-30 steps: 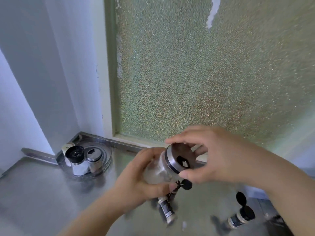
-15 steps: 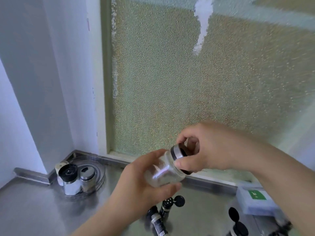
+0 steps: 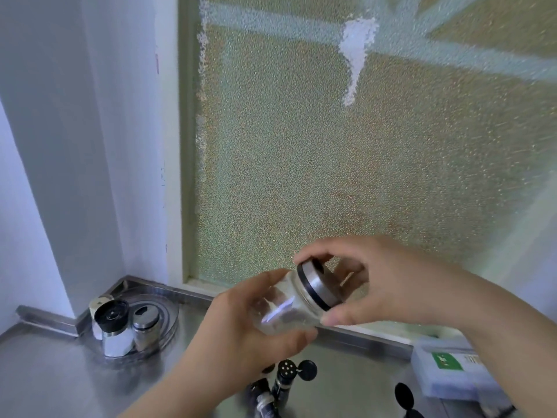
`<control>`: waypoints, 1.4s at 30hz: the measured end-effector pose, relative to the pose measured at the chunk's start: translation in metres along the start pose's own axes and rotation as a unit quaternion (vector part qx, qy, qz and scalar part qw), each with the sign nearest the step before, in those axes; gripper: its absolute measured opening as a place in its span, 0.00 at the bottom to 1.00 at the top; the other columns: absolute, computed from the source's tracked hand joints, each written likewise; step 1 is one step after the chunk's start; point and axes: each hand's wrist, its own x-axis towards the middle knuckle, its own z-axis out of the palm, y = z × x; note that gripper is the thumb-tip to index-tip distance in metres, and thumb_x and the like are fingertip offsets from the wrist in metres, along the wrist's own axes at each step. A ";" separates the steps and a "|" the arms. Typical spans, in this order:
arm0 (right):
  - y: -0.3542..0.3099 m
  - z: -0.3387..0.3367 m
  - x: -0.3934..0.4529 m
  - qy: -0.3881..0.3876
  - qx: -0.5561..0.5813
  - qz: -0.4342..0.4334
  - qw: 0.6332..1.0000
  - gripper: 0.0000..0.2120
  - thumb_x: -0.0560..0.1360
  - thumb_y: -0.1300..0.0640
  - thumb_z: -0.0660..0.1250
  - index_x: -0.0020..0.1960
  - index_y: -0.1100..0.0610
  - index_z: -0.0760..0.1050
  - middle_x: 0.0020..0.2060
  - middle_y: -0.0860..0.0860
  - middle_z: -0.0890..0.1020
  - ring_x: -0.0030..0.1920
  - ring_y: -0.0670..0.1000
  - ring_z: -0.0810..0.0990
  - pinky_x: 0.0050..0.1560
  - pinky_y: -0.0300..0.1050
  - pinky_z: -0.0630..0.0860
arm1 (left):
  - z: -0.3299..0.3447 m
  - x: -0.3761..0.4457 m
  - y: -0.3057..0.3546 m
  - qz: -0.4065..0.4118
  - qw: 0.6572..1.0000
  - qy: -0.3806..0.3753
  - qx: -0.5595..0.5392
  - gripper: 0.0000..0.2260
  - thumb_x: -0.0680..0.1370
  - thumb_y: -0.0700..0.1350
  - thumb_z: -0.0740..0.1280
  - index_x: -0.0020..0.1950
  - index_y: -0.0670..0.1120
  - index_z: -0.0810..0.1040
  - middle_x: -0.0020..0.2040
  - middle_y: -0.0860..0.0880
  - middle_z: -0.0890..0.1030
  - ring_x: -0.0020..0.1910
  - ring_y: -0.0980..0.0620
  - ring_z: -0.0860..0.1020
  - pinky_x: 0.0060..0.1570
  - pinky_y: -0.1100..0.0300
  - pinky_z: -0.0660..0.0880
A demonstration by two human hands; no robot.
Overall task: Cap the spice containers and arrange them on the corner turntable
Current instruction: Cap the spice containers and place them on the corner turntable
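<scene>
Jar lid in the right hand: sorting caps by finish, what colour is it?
Brushed silver metal lid with a black ring, clearest in the head view.

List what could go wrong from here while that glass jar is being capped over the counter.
1. The glass jar is held tilted in mid-air by the left hand; a slip would drop it onto the steel counter.
2. The right hand grips the metal cap at an angle, so it may seat crooked.
3. The small shaker bottles below stand with flip lids open; a falling jar could knock them over.
</scene>
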 end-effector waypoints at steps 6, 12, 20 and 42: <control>0.000 -0.016 -0.005 -0.032 0.016 -0.041 0.999 0.30 0.59 0.50 0.80 0.56 0.32 0.73 0.50 0.38 0.80 0.48 0.46 0.82 0.55 0.52 0.78 | -0.004 0.006 0.008 0.001 0.967 -0.180 -0.179 0.15 0.64 0.43 0.75 0.48 0.41 0.80 0.39 0.43 0.80 0.38 0.48 0.76 0.41 0.60 0.72; -0.004 -0.023 -0.008 -0.028 0.017 -0.017 0.999 0.28 0.59 0.48 0.79 0.54 0.33 0.72 0.40 0.34 0.82 0.40 0.46 0.84 0.51 0.53 0.80 | -0.002 0.008 0.002 -0.010 0.962 -0.171 -0.212 0.23 0.61 0.49 0.77 0.50 0.38 0.79 0.40 0.45 0.80 0.40 0.51 0.76 0.43 0.63 0.72; -0.016 -0.007 -0.004 -0.002 -0.032 0.012 0.999 0.21 0.60 0.45 0.77 0.51 0.40 0.75 0.31 0.28 0.78 0.29 0.33 0.76 0.33 0.32 0.67 | 0.002 0.002 0.005 0.029 0.988 -0.091 -0.122 0.21 0.63 0.43 0.77 0.55 0.50 0.79 0.49 0.42 0.83 0.50 0.40 0.80 0.57 0.48 0.75; 0.000 0.039 0.006 0.054 0.061 0.098 0.992 0.26 0.65 0.30 0.61 0.40 0.55 0.74 0.26 0.51 0.82 0.24 0.47 0.80 0.28 0.39 0.72 | 0.007 -0.010 -0.015 0.179 0.944 0.110 0.254 0.27 0.60 0.60 0.70 0.57 0.56 0.75 0.37 0.58 0.80 0.37 0.62 0.75 0.39 0.69 0.72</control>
